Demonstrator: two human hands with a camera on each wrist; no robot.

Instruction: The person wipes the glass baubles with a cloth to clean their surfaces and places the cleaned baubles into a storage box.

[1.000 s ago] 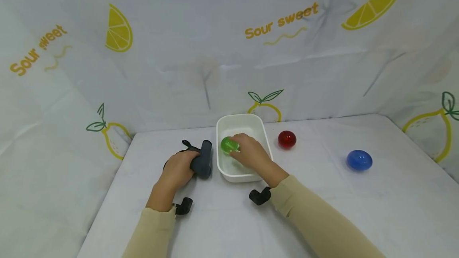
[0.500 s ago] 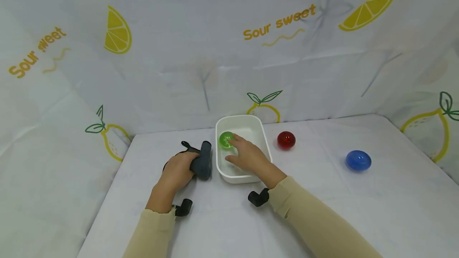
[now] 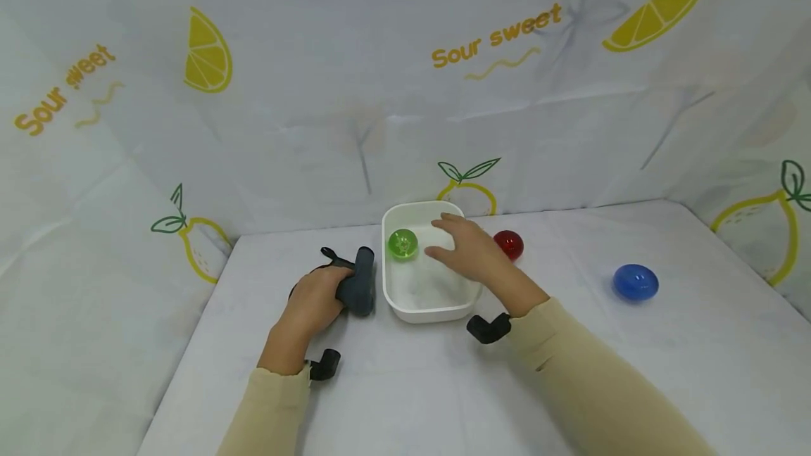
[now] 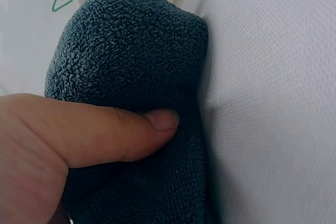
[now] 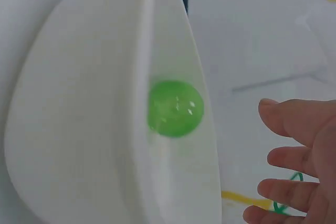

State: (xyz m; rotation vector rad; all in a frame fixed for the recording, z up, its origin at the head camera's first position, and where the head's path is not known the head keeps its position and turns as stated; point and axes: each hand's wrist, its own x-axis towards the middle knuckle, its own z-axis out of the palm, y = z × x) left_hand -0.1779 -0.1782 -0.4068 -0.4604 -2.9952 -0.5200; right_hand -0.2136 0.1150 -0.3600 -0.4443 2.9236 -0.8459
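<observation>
The head view had the white tub (image 3: 431, 294) at the centre, the green ball (image 3: 403, 244) lying inside it near its left wall. The right hand (image 3: 472, 248) hung over the tub's right side, fingers spread, thumb well apart, nothing in its grasp. Just left of the tub, the left hand (image 3: 315, 299) gripped a dark cloth roll (image 3: 361, 283), thumb pressed across it, though I couldn't see every finger. The red ball (image 3: 509, 245) sat just right of the tub, partly hidden by the right hand, and the blue ball (image 3: 636, 282) well to the tub's right. To my mind the red ball was the likeliest trouble: a careless brush of that wrist could have set it rolling away from the tub, while a bump on the rim might have sent the green one sliding
</observation>
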